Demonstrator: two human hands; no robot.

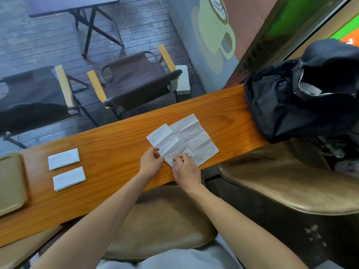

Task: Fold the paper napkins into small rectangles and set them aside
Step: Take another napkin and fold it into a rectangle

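Two unfolded white paper napkins lie overlapping on the wooden counter [116,136]. The top napkin [167,140] covers the left part of the lower napkin [196,136]. My left hand [150,162] pinches the top napkin's near left edge. My right hand [186,167] pinches its near corner and lifts it slightly. Far to the left lie two folded napkin rectangles, one [63,158] behind the other [69,178], side by side and apart.
A tan tray [11,183] sits at the counter's left end. A black backpack [303,94] fills the right end. Brown padded stools [291,181] stand below the counter's near edge. Folding chairs [134,80] stand on the deck beyond it.
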